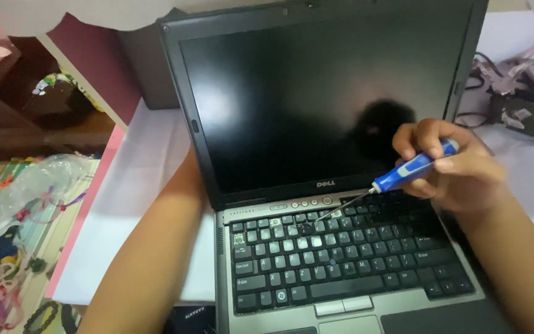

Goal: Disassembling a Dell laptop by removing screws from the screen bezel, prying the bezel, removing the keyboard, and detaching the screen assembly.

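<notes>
Laptop (341,272): open at centre frame on white counter (137,204), screen dark.
Right hand (449,164): right of centre, fingers clamped round screwdriver (412,168) handle, blue and white.
Tip: down on upper key rows, beside a gap among the keys.
Left hand: hidden behind lid, left edge of screen; fingers cannot tell.
Judgement: keep shaft low, lever gently under key edge, steady lid with other hand.
Clutter: bags lower left, cables upper right.

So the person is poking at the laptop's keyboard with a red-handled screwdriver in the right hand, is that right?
Not quite: the head view shows the screwdriver handle is blue and white, not red. The right hand does hold it, with its tip on the laptop's keyboard.
</notes>
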